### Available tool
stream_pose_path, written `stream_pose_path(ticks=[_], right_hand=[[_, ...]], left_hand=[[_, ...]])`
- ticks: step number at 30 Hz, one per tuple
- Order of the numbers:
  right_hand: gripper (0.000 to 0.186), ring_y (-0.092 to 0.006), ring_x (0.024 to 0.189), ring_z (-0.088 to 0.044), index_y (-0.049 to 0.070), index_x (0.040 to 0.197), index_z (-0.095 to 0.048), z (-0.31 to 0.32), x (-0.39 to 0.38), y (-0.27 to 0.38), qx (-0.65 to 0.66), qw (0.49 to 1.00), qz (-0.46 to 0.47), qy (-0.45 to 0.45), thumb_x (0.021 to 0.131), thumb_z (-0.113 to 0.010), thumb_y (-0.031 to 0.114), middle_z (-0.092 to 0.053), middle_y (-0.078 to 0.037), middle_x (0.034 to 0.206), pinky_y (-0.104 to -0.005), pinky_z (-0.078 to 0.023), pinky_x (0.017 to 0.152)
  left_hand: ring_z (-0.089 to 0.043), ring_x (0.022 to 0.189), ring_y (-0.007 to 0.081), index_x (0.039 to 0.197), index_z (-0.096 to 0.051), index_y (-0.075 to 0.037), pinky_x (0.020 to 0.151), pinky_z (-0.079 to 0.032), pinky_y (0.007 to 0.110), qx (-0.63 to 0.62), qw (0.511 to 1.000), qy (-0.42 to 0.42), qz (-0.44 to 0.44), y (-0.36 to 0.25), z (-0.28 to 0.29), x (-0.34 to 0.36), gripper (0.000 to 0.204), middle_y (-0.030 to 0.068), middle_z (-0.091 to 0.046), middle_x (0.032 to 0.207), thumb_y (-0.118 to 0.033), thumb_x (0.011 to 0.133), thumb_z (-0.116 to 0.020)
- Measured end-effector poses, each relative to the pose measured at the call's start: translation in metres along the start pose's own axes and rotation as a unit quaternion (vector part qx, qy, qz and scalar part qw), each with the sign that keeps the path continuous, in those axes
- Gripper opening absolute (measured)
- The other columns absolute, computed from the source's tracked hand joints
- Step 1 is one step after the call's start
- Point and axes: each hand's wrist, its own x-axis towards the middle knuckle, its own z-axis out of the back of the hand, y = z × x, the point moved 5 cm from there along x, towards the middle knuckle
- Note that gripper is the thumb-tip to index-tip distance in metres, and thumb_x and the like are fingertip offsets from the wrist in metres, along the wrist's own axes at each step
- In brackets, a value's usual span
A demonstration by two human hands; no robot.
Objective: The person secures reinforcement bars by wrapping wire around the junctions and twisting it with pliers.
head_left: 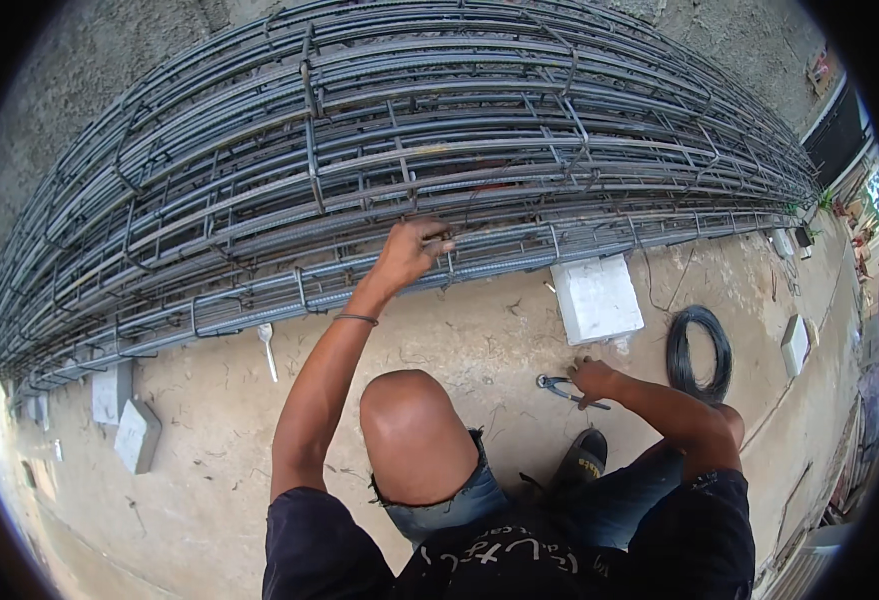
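My left hand (414, 250) is at the lower front edge of a long stack of steel rebar cages (309, 165), its fingers curled against the bars and stirrups; what exactly they pinch is too small to make out. Lower right, my right hand (589, 380) grips the handles of dark pincers (554, 385) just above the concrete ground, their jaws pointing left. A pale concrete block (596, 300) supports the cage above that hand. To its right lies a coil of thin dark wire (679, 350).
More blocks (137, 437) sit at lower left and another (795, 345) at right. A white spoon-like item (267, 350) lies below the cage. A rough grey surface (89, 70) borders the stack's far side. My bent knee (409, 430) and shoe (579, 460) are below my hands.
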Motion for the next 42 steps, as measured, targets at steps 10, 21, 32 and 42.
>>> stream_pose_path(ticks=[10, 21, 32, 42], right_hand=[[0.062, -0.0402, 0.106, -0.052, -0.001, 0.119, -0.047, -0.052, 0.017, -0.007, 0.060, 0.996, -0.044, -0.051, 0.068, -0.075, 0.022, -0.047, -0.024, 0.113, -0.0462, -0.051, 0.083], [0.033, -0.0427, 0.097, -0.053, -0.008, 0.098, -0.059, 0.025, -0.015, 0.035, 0.168, 0.986, -0.010, 0.008, 0.067, -0.055, 0.006, -0.048, -0.029, 0.108, -0.0490, -0.050, 0.076], [0.047, -0.0375, 0.124, -0.035, 0.000, 0.124, -0.053, 0.327, -0.060, 0.114, -0.523, 0.764, -0.033, -0.378, 0.085, -0.050, 0.026, -0.040, -0.019, 0.128, -0.0639, -0.022, 0.105], [0.050, -0.0387, 0.124, -0.033, 0.006, 0.129, -0.052, 0.324, -0.029, 0.106, -0.638, 0.695, -0.094, -0.317, 0.085, -0.049, 0.030, -0.036, -0.018, 0.133, -0.0689, -0.024, 0.100]], left_hand=[[-0.067, 0.082, 0.0263, 0.092, -0.071, 0.000, 0.073, -0.051, 0.033, -0.006, 0.998, -0.069, 0.007, 0.001, 0.000, -0.004, 0.023, 0.0150, -0.070, 0.091, -0.020, 0.079, -0.071], [-0.067, 0.080, 0.0202, 0.094, -0.071, -0.001, 0.071, -0.051, 0.031, -0.035, 0.997, -0.033, 0.052, 0.011, -0.003, -0.004, 0.021, 0.0138, -0.070, 0.090, -0.016, 0.079, -0.071], [-0.067, 0.077, 0.0199, 0.094, -0.071, -0.001, 0.071, -0.051, 0.032, -0.029, 0.996, -0.033, 0.074, 0.017, 0.005, -0.002, 0.023, 0.0143, -0.070, 0.089, -0.013, 0.075, -0.071], [-0.066, 0.077, 0.0179, 0.097, -0.070, 0.001, 0.071, -0.051, 0.030, -0.093, 0.990, -0.016, 0.105, 0.028, 0.000, 0.001, 0.024, 0.0138, -0.071, 0.087, -0.005, 0.074, -0.070]])
